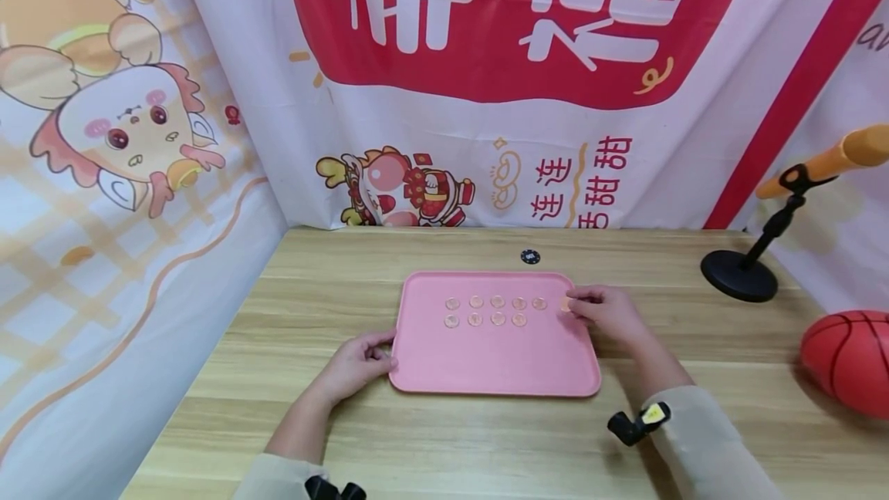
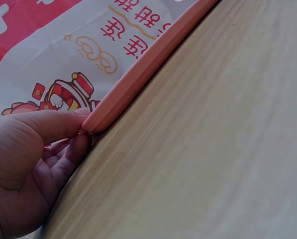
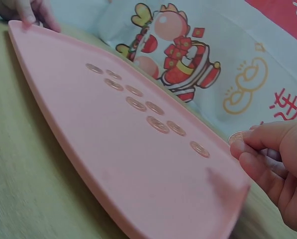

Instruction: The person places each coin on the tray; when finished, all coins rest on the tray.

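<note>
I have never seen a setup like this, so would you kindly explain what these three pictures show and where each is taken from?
No machine here: a person works with two bare hands, wearing three cameras. The wide picture comes from the head, looking down at a light wooden table. The other two come from cameras strapped at each wrist. On the table lies a flat pink rectangular tray carrying nine small round copper-coloured coins in two rows. The left hand holds the tray's left edge; its grip shows close up in the left wrist view. The right hand pinches one more coin at the tray's right edge. Farther off sit a small black disc, a black stand and an orange-red basketball.
</note>
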